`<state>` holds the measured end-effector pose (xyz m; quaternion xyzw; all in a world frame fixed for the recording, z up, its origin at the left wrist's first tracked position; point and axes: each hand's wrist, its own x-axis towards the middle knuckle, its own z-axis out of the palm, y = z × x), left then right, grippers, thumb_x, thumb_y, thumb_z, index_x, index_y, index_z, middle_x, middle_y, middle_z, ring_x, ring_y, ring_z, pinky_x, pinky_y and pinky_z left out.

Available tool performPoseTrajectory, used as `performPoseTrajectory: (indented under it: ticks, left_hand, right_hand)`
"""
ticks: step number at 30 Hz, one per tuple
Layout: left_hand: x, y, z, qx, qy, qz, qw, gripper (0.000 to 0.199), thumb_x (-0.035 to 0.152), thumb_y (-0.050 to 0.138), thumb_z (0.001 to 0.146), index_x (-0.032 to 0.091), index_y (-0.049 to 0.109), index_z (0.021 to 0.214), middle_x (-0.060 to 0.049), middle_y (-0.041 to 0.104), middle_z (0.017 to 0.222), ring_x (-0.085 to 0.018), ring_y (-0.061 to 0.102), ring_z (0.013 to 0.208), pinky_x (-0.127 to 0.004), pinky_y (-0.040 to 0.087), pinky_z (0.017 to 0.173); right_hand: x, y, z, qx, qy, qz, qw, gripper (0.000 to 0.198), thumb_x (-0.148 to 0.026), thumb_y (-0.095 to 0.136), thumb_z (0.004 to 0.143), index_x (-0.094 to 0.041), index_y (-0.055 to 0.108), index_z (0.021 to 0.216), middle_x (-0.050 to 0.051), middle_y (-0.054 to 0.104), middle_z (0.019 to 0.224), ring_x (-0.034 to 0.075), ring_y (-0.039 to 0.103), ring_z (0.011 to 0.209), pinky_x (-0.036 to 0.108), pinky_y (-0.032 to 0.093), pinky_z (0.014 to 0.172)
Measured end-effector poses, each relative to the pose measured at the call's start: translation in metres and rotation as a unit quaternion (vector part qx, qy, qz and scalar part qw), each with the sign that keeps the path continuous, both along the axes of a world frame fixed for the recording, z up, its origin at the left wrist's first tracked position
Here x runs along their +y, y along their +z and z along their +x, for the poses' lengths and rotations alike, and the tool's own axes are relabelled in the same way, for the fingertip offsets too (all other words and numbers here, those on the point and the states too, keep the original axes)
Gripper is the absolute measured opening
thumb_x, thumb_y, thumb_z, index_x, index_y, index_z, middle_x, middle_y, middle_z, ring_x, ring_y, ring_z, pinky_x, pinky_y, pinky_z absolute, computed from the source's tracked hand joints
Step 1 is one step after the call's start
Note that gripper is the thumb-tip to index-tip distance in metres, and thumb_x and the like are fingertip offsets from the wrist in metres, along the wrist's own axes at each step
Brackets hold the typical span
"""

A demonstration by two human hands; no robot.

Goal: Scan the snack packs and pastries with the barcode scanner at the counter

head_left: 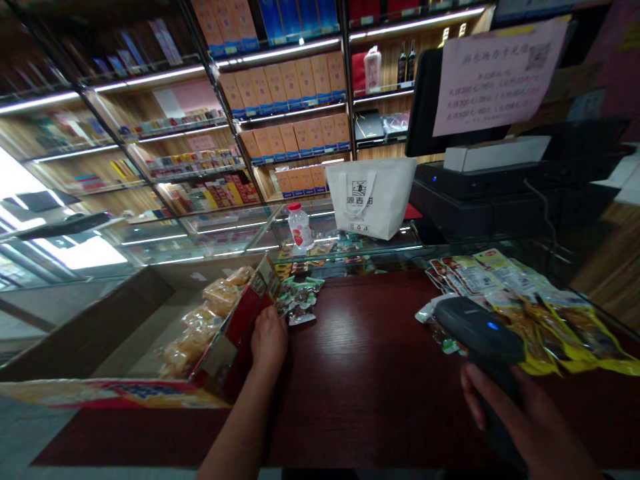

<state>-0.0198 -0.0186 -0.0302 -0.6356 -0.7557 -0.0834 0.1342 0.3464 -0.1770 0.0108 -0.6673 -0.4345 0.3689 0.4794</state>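
My right hand [515,407] is wrapped round the handle of a black barcode scanner [475,327], its head pointing left over the table. A small clear packet [445,333] with green print lies partly behind that head. On the other side, my left hand [270,337] is curled against the red outer wall of a cardboard box [230,340]; its fingertips are hidden, so what they hold, if anything, does not show. Several small green-and-clear packets [300,300] lie just beyond that hand. Inside the box, wrapped bread rolls [205,317] line the right side.
Snack packets with yellow edges [565,327] are spread at the right of the dark red table [355,373]. Behind stand a plastic bottle [300,227] and a white bag [373,200] on a glass counter. A monitor [425,100] with a pink notice rises at the back right.
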Motion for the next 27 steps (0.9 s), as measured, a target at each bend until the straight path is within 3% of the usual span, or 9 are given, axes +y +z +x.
performPoseTrajectory:
  ticks: [3,7,13,19,23,27]
  left_hand:
    - [0.005,-0.003,-0.002,0.008,-0.008,0.008,1.000,0.016,0.015,0.045,0.095,0.010,0.057,0.104,-0.013,0.061,0.107,-0.027,0.059,0.102,-0.033,0.047,0.086]
    - [0.008,-0.004,-0.007,0.018,-0.023,0.036,0.999,0.020,0.011,0.039,0.095,0.012,0.059,0.095,-0.013,0.062,0.103,-0.027,0.058,0.098,-0.034,0.047,0.083]
    - [-0.007,0.007,-0.004,-0.062,-0.085,0.180,0.978,0.011,0.013,0.043,0.092,0.016,0.054,0.091,-0.012,0.061,0.097,-0.024,0.059,0.092,-0.034,0.049,0.083]
    - [-0.051,0.020,0.049,-0.171,-0.268,0.278,0.906,0.008,0.015,0.051,0.092,0.020,0.049,0.087,-0.007,0.061,0.098,-0.018,0.061,0.092,-0.030,0.051,0.083]
    - [-0.080,0.023,0.091,-0.192,-0.437,0.302,0.825,0.017,0.002,0.057,0.086,0.019,0.054,0.089,-0.005,0.063,0.092,-0.014,0.062,0.085,-0.026,0.053,0.078]
    - [-0.098,0.023,0.112,-0.188,-0.557,0.280,0.759,0.020,0.001,0.058,0.084,0.019,0.063,0.090,-0.006,0.071,0.089,-0.018,0.067,0.090,-0.028,0.057,0.077]
  right_hand:
    - [-0.001,0.000,-0.005,0.006,0.006,-0.012,1.000,0.073,-0.094,0.053,0.057,-0.021,0.061,0.059,0.008,0.063,0.057,0.019,0.060,0.052,0.027,0.054,0.053]
    - [-0.001,-0.004,-0.006,0.002,0.031,-0.004,1.000,0.069,-0.090,0.051,0.066,-0.021,0.061,0.060,0.007,0.062,0.056,0.018,0.058,0.052,0.027,0.053,0.054]
    - [0.002,-0.018,-0.010,0.056,0.058,-0.016,0.997,0.062,-0.082,0.058,0.072,-0.020,0.062,0.069,0.005,0.061,0.061,0.018,0.057,0.056,0.028,0.051,0.058]
    - [0.012,-0.028,-0.034,0.248,0.051,0.000,0.967,0.058,-0.063,0.071,0.078,-0.017,0.059,0.111,-0.002,0.060,0.068,0.012,0.051,0.052,0.024,0.043,0.050]
    - [0.020,-0.023,-0.053,0.349,0.034,0.022,0.936,0.064,-0.058,0.079,0.073,-0.018,0.054,0.115,-0.003,0.060,0.071,0.009,0.047,0.049,0.021,0.038,0.045]
    - [0.028,-0.023,-0.065,0.359,0.023,0.035,0.932,0.068,-0.059,0.080,0.070,-0.016,0.051,0.113,-0.005,0.058,0.061,0.009,0.046,0.047,0.021,0.037,0.046]
